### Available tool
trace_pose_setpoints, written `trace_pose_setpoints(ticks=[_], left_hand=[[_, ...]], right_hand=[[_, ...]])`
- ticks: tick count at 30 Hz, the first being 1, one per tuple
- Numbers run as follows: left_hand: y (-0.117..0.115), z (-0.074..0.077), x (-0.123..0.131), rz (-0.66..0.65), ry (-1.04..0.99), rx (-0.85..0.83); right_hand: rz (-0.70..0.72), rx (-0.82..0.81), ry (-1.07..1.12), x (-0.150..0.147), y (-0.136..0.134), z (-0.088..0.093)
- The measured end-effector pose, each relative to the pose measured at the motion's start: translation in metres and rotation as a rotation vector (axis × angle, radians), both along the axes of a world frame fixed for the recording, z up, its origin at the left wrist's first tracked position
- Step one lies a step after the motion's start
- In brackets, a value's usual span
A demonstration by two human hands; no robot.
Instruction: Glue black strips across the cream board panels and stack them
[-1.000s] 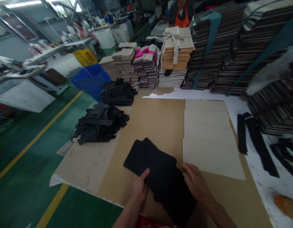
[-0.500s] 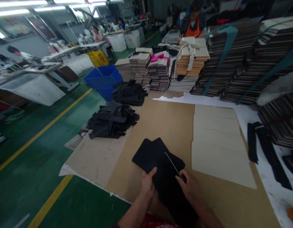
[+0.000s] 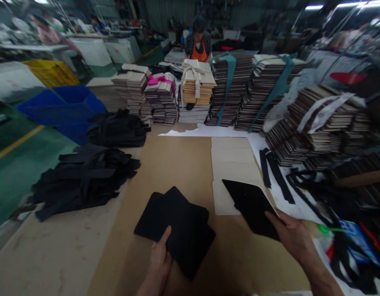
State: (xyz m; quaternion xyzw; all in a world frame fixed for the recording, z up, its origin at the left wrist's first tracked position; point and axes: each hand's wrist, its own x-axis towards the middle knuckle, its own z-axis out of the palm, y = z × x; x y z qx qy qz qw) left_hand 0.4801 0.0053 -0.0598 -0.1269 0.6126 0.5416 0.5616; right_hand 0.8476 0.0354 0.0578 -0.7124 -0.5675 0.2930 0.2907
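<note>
My left hand [image 3: 159, 259] pinches a fanned stack of black sheets [image 3: 177, 224], thumb on top, close to the near edge of the brown cardboard [image 3: 174, 164]. My right hand [image 3: 293, 236] grips one black sheet [image 3: 251, 205] by its corner, tilted over the near corner of the pale panels [image 3: 233, 160]. Bare cardboard runs ahead. Black straps [image 3: 81, 179] crowd its left edge, and bundled board stacks [image 3: 226, 90] line the far edge.

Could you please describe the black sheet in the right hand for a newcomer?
On the brown table, look to the pale boards right of centre. The right hand holds one black sheet over the nearest board; unlike the fanned black stack under the left hand, it is single.
</note>
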Motion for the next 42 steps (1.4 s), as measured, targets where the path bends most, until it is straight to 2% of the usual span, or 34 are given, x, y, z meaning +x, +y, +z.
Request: trace_pose_setpoints(ticks=[1,3,6,8,9,10,12,20,24,27,30,34,37,42], left_hand=[[0.0,0.0,0.0,-0.007,0.002,-0.003],[-0.001,0.001,-0.002,-0.014,0.006,-0.003],[-0.004,0.002,-0.006,-0.03,-0.002,-0.014],[-0.009,0.003,-0.012,-0.042,-0.009,-0.026],[-0.012,0.004,-0.015,-0.049,-0.011,-0.031],[-0.014,0.004,-0.018,-0.056,-0.011,-0.035],[-0.018,0.006,-0.023,-0.072,-0.008,-0.039],[-0.017,0.004,-0.024,-0.123,-0.017,-0.04],[-0.019,0.008,-0.02,-0.088,0.017,-0.015],[-0.021,0.01,-0.017,-0.051,0.027,0.02],[-0.025,0.009,-0.014,-0.014,0.026,0.051],[-0.029,0.007,-0.014,0.003,0.019,0.091],[-0.031,0.008,-0.015,-0.006,0.024,0.122],[-0.03,0.007,-0.015,-0.041,0.055,0.115]], right_hand=[[-0.016,0.108,-0.08,0.011,-0.003,-0.006],[0.043,0.269,-0.212,0.02,-0.012,-0.035],[0.195,0.365,-0.379,0.01,-0.032,-0.103],[0.232,0.379,-0.464,-0.004,-0.05,-0.144],[0.228,0.372,-0.491,-0.011,-0.059,-0.159],[0.225,0.357,-0.511,-0.016,-0.067,-0.169],[0.225,0.319,-0.542,-0.023,-0.079,-0.179],[0.252,0.233,-0.651,-0.028,-0.088,-0.166],[0.246,0.124,-0.627,-0.042,-0.089,-0.146],[0.307,0.104,-0.402,-0.071,-0.073,-0.127],[0.333,0.007,-0.138,-0.12,-0.047,-0.116],[0.364,-0.096,-0.04,-0.179,-0.026,-0.113],[0.355,-0.096,-0.059,-0.195,-0.022,-0.109],[0.389,-0.107,-0.125,-0.203,-0.012,-0.088]])
